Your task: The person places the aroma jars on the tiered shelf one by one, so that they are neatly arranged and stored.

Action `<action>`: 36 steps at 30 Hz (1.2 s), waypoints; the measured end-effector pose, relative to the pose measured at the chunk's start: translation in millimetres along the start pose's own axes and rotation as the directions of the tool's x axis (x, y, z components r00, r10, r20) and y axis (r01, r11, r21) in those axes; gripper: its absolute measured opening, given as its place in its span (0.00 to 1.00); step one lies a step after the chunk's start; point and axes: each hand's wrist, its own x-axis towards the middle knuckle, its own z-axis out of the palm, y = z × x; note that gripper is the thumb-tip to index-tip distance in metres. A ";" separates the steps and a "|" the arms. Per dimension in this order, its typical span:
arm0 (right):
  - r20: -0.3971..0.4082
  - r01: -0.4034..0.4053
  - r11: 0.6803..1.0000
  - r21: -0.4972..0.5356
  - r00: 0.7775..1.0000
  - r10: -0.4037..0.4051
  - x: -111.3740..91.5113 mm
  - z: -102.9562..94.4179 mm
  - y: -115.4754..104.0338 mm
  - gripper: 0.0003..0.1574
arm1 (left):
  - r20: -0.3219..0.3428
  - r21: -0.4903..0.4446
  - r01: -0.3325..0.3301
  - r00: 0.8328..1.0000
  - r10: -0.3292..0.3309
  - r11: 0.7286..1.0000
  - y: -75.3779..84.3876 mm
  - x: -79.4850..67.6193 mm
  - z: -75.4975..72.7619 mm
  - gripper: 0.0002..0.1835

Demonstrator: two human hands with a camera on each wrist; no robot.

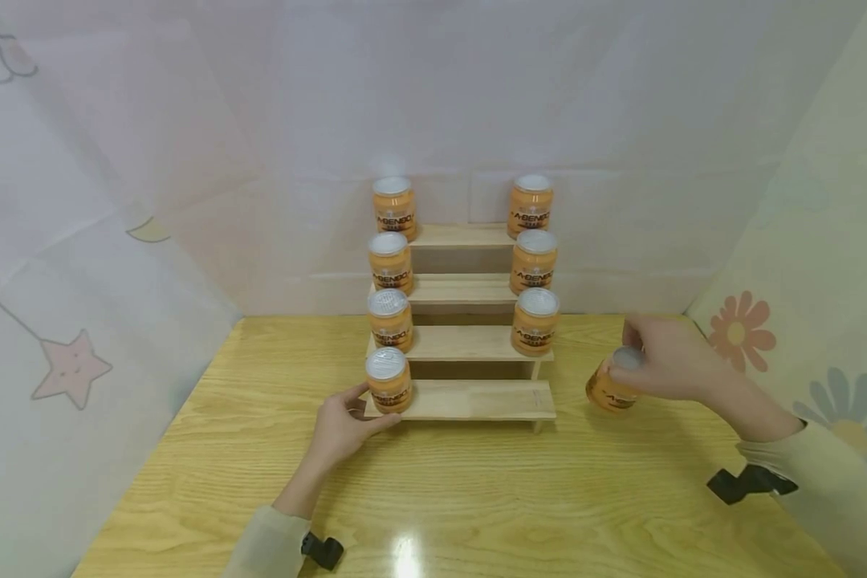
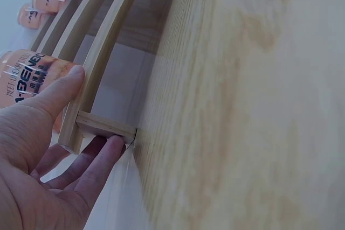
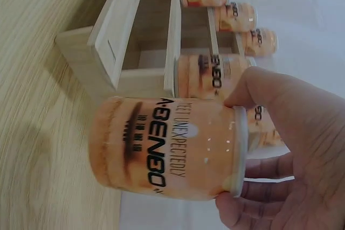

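Observation:
A stepped wooden rack [image 1: 477,398] stands on the table, with orange cans labelled A-BENBO at both ends of its upper steps. On the bottom step, a can [image 1: 388,385] occupies the left end. My left hand [image 1: 341,429] grips that corner of the rack; in the left wrist view the thumb lies along the step's front edge by the can, and fingertips touch the support leg [image 2: 105,125]. To the rack's right, my right hand [image 1: 665,357] holds another orange can [image 3: 167,146] by its silver top rim, slightly tilted and apart from the rack.
The rack rests on a wood-grain table [image 1: 491,498]. Behind it hangs a pale cloth backdrop [image 1: 470,88], and printed cloth with flowers [image 1: 742,331] borders the right side. Cans such as the right one on the third step [image 1: 535,323] stand near the held can.

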 end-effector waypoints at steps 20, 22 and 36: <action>0.022 0.001 0.983 0.186 1.000 -0.006 35.6 21.3 -48.7 0.22 | -0.006 -0.007 0.000 1.000 0.000 1.000 -1.7 0.2 -0.3 0.50; 0.013 0.006 0.981 0.194 1.000 -0.009 37.8 25.3 -51.9 0.23 | -0.008 -0.005 -0.005 1.000 0.005 1.000 -2.1 0.1 0.0 0.50; -0.027 0.048 0.990 0.135 0.999 -0.045 39.6 49.1 -78.4 0.20 | -0.011 -0.003 0.004 1.000 -0.004 1.000 -4.1 0.3 1.1 0.50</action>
